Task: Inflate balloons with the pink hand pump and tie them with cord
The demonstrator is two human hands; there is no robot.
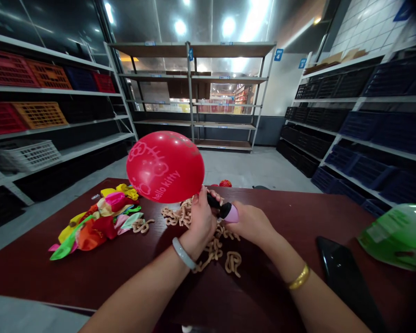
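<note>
An inflated red balloon (pixel 165 166) with a "hello kitty" print sits at the upper left of my hands, above the dark red table (pixel 270 277). My left hand (pixel 204 216) is closed at the balloon's neck, beside the black end of a pump; the neck itself is hidden by my fingers. Closed around the pink and black pump (pixel 231 213) is my right hand (pixel 251 224), just right of the left one. Beige curly pieces (pixel 213 249) lie on the table under and around both hands. Several limp coloured balloons (pixel 92 233) form a pile at the left.
A black phone (pixel 346 277) and a green bag (pixel 398 236) lie at the right. Behind the table, a small red round thing (pixel 225 183) shows at the far edge. Shelves with crates (pixel 41 115) line the left wall, dark crates (pixel 367 125) the right, and a metal rack (pixel 190 83) stands ahead.
</note>
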